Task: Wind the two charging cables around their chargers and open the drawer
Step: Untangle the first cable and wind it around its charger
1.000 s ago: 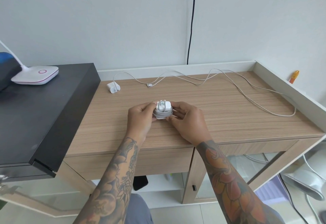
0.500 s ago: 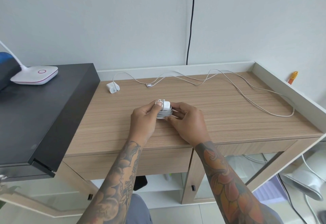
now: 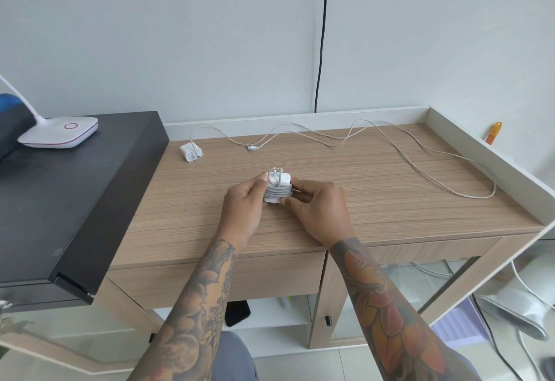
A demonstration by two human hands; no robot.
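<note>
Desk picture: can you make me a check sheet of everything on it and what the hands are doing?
Surface: wooden desk, raised white rim at back and right.
Job's things: wound charger, cable wrapped round it, held just above the desk; small charger lying at back left; drawer closed.
Clutter: nothing seen on the desk.
Grips: left hand and right hand both hold the wound charger.
Cables: loose white cable trails unwound from the small charger across to the right; black cable hangs down the wall.
Surroundings: black table on the left with a white lamp base; orange object beyond the right rim.
</note>
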